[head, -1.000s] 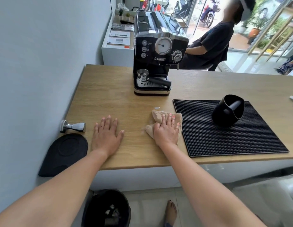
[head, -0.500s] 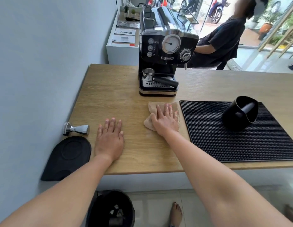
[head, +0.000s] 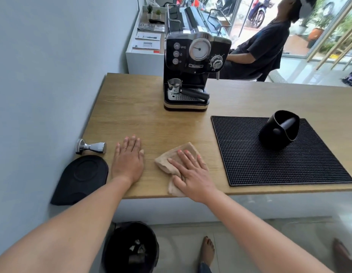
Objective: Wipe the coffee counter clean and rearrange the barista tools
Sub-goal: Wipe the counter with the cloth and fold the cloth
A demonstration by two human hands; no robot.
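My right hand (head: 193, 172) presses flat on a crumpled beige cloth (head: 172, 157) near the front edge of the wooden counter (head: 143, 119). Flat on the wood to its left lies my left hand (head: 128, 160), fingers spread, holding nothing. A steel tamper (head: 91, 147) lies on its side by the wall. A black tamping mat (head: 80, 179) overhangs the counter's front left corner. The black espresso machine (head: 191, 60) stands at the back, a portafilter (head: 183, 89) resting on its drip tray. A black knock box (head: 279, 130) lies tipped on the black rubber bar mat (head: 269, 164).
A grey wall (head: 43, 85) borders the counter on the left. On the floor below stands a black bin (head: 132, 247), with my bare foot (head: 207, 251) beside it. Behind the counter a person in black (head: 257, 50) sits, and a white cabinet (head: 145, 48) holds papers.
My right hand has drawn the cloth back from in front of the espresso machine toward the front edge and a little left. My left hand has stayed flat in place.
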